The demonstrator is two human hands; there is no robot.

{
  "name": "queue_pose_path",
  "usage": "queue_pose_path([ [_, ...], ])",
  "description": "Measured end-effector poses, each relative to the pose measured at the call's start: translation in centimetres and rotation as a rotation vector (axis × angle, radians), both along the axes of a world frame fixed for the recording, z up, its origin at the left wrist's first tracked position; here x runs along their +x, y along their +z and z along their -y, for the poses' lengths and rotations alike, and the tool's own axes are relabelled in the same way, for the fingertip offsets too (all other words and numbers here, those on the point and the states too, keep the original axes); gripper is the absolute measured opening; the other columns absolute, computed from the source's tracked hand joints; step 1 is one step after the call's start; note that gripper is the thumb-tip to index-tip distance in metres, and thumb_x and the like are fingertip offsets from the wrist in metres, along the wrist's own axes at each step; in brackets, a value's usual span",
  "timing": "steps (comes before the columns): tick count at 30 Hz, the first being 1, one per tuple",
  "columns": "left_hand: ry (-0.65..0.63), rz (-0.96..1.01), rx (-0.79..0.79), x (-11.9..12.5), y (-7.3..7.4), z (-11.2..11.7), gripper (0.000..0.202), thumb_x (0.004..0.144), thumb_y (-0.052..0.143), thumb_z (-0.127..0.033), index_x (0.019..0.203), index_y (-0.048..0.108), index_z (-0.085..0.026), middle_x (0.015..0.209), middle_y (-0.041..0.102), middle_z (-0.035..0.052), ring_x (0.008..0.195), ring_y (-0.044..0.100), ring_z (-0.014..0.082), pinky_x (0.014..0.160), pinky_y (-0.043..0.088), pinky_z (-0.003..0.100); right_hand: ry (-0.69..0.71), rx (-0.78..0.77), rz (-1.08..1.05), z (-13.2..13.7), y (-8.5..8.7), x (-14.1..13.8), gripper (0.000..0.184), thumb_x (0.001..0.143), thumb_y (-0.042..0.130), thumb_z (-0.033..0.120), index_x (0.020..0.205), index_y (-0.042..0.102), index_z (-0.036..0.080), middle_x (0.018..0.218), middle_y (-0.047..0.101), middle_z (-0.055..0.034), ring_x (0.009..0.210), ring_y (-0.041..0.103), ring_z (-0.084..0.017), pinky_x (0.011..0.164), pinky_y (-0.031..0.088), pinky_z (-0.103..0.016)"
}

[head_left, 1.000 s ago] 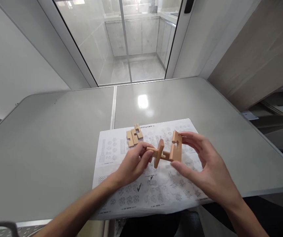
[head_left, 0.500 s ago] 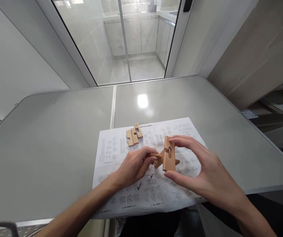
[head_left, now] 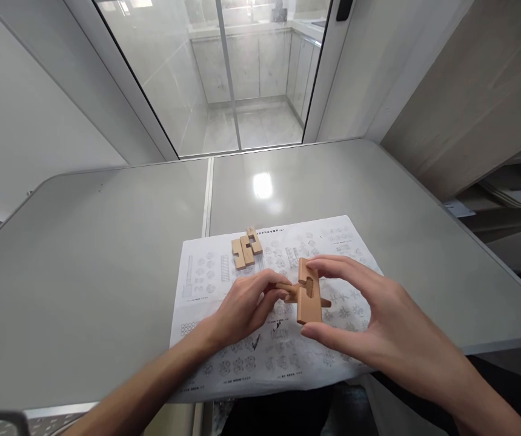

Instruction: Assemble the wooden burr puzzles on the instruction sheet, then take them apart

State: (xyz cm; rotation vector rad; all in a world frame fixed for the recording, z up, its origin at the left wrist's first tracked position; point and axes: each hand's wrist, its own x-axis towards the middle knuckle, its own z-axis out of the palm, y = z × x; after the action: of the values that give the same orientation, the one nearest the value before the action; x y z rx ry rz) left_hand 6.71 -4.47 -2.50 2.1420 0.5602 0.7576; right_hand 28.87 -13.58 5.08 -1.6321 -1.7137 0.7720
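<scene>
My left hand [head_left: 254, 303] pinches the thin end of a wooden puzzle piece [head_left: 292, 293] between thumb and fingers. My right hand [head_left: 369, 303] grips a broader notched wooden puzzle piece [head_left: 309, 306] by its top and bottom edges, thumb below and fingertips above. A slot opens in the middle of this piece, and the left-hand piece meets it from behind; a tip sticks out on the right. How the two fit together is partly hidden. Beyond my hands, several notched wooden pieces [head_left: 247, 249] lie side by side on a printed sheet [head_left: 210, 309].
The sheet carries many small line diagrams and rests on a grey folding table [head_left: 106, 260] with a metal seam [head_left: 208, 200]. A sliding glass door [head_left: 242, 79] stands behind the table. Shelves [head_left: 515, 194] are at the right.
The broader piece in my right hand has turned and dipped slightly lower and to the left. My left hand has barely moved, and the pieces on the sheet lie as before.
</scene>
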Motion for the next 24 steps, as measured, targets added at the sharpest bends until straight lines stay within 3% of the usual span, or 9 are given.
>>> queue_pose_path([
  [10, -0.006, -0.041, -0.011, 0.0, -0.1, 0.0, 0.009, 0.108, 0.048, -0.023, 0.11, 0.057, -0.02, 0.081, 0.07, -0.0006, 0.064, 0.063, 0.0112, 0.064, 0.048, 0.023, 0.023, 0.142, 0.204, 1.0, -0.3, -0.2, 0.06, 0.092, 0.074, 0.047, 0.147, 0.054, 0.031, 0.149, 0.061, -0.0075, 0.133, 0.064, -0.035, 0.104, 0.062, -0.05],
  [19, -0.036, -0.005, -0.095, 0.1, 0.0, 0.4, 0.01, 0.109, 0.047, -0.024, 0.112, 0.056, -0.02, 0.081, 0.072, -0.0006, 0.061, 0.064, 0.01, 0.062, 0.048, 0.021, 0.02, 0.14, 0.194, 1.3, -2.0, -0.8, 0.066, 0.092, 0.076, 0.043, 0.152, 0.051, 0.031, 0.151, 0.06, -0.0086, 0.132, 0.065, -0.035, 0.102, 0.064, -0.05],
  [24, -0.05, -0.04, -0.124, -0.1, 0.0, 0.4, 0.011, 0.11, 0.045, -0.024, 0.113, 0.055, -0.021, 0.078, 0.07, -0.0018, 0.064, 0.065, 0.0114, 0.063, 0.048, 0.022, 0.001, 0.114, 0.102, 1.2, -2.5, -1.4, 0.061, 0.091, 0.078, 0.044, 0.146, 0.057, 0.03, 0.148, 0.062, -0.0079, 0.131, 0.065, -0.034, 0.101, 0.066, -0.048],
])
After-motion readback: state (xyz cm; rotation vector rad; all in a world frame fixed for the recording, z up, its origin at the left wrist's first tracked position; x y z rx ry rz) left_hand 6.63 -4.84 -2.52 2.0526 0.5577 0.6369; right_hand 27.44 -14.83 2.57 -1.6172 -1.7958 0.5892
